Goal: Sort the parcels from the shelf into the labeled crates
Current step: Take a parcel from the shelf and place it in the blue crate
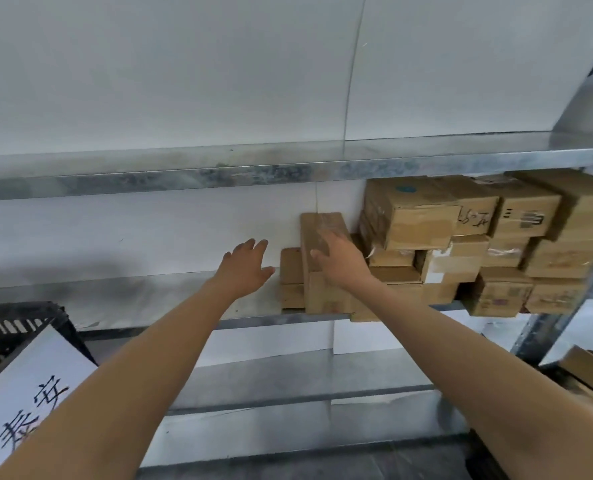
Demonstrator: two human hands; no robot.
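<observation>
Cardboard parcels are stacked on the right half of a metal shelf (149,299). The leftmost tall brown parcel (319,296) stands upright at the stack's left end. My right hand (340,261) lies on its top and front with fingers spread over it. A smaller parcel (291,271) sits just left of it. My left hand (246,268) hovers open with straight fingers, left of the small parcel and apart from it. A black crate (21,320) with a white handwritten label (35,393) sits at the lower left.
An upper shelf edge (219,174) runs across above the parcels. More boxes (496,237) fill the right side up to the upright post (565,313). Lower shelves (288,393) lie beneath. Another box (589,372) shows at the right edge.
</observation>
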